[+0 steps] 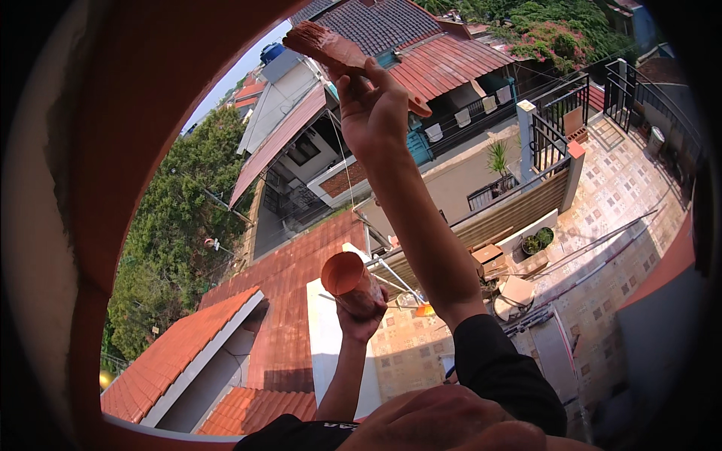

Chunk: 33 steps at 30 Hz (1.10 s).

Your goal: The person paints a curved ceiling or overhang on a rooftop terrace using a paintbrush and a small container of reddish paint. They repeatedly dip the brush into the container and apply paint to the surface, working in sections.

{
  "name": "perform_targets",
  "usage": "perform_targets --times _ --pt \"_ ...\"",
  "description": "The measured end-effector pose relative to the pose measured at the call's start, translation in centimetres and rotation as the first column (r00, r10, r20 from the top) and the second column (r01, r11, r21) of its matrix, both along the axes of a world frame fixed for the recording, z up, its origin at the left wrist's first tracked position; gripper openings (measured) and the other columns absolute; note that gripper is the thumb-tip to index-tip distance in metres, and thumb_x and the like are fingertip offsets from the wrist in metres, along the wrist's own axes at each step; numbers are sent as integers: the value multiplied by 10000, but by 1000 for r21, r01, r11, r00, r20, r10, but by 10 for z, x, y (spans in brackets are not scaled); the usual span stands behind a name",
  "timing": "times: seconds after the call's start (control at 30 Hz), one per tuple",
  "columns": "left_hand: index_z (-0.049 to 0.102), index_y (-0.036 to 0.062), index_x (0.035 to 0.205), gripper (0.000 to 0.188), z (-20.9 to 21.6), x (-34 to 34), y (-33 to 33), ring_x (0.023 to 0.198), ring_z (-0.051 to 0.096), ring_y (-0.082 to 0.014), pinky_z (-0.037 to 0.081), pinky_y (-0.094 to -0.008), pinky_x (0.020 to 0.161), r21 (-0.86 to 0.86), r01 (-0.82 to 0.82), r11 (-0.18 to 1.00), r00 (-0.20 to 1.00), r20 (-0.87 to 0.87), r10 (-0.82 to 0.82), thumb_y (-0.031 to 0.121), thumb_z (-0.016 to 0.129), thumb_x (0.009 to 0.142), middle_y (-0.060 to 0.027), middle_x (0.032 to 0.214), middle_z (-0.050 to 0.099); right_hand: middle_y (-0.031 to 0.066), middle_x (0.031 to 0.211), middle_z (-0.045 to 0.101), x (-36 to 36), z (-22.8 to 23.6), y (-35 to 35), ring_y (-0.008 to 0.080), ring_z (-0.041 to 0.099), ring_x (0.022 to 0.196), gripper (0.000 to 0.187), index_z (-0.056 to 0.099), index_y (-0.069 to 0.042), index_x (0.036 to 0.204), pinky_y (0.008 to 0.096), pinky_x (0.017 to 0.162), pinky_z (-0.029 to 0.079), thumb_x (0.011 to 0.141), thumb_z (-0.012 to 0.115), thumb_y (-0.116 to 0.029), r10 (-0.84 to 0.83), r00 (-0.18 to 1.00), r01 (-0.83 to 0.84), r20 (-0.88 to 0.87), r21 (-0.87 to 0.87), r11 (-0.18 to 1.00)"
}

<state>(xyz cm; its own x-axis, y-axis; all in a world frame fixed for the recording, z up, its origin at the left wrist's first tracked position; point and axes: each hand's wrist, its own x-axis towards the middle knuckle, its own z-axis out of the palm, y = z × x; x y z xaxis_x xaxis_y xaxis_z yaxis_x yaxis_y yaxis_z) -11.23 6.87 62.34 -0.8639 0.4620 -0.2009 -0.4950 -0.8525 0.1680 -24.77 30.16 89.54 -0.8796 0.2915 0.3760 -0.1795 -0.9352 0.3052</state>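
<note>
High in front of me, my right hand point(376, 113) is closed round a wide paintbrush point(338, 49). Its bristles point up and left, coated in reddish-brown paint, and the handle end sticks out on the right of the hand. The bristle tip is close to the edge of a reddish-brown painted wall point(98, 225) that curves overhead; whether they touch I cannot tell. Lower down, my left hand point(362, 319) grips a paint-smeared cup point(344, 274) from below and the side. The cup's round mouth shows an orange-brown inside; how much paint it holds is unclear.
Far below lies a tiled courtyard point(609, 195) with a black railing point(549, 135), potted plants point(538, 240) and cardboard boxes point(490, 255). Rusty metal roofing point(278, 301) and an orange tiled roof point(180, 353) are at lower left. Trees point(180, 203) and houses stand beyond.
</note>
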Motion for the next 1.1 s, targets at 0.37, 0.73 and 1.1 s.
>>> perform_targets --times 0.37,0.73,1.1 --pt "470 159 1336 637 -5 0 -5 1171 475 -318 519 -469 818 27 29 999 999 -13 -29 525 598 830 -100 1286 523 148 992 661 30 5 105 202 650 913 202 590 50 1038 209 645 528 996 527 -137 -492 871 485 5 -178 856" --pt "452 100 1347 690 -9 1 -6 1183 460 -317 509 -474 846 72 34 997 999 5 -35 514 620 819 -107 1283 514 100 1064 632 36 10 43 187 641 931 253 516 -15 1201 277 802 525 974 558 -118 -755 655 748 22 122 652" --pt "461 99 1332 683 -9 2 0 1174 462 -312 514 -471 823 72 18 997 1000 17 -19 512 622 813 -99 1266 519 102 1162 590 33 5 33 176 625 1051 308 483 -38 1240 280 718 560 961 594 -107 -805 588 797 -83 228 559"
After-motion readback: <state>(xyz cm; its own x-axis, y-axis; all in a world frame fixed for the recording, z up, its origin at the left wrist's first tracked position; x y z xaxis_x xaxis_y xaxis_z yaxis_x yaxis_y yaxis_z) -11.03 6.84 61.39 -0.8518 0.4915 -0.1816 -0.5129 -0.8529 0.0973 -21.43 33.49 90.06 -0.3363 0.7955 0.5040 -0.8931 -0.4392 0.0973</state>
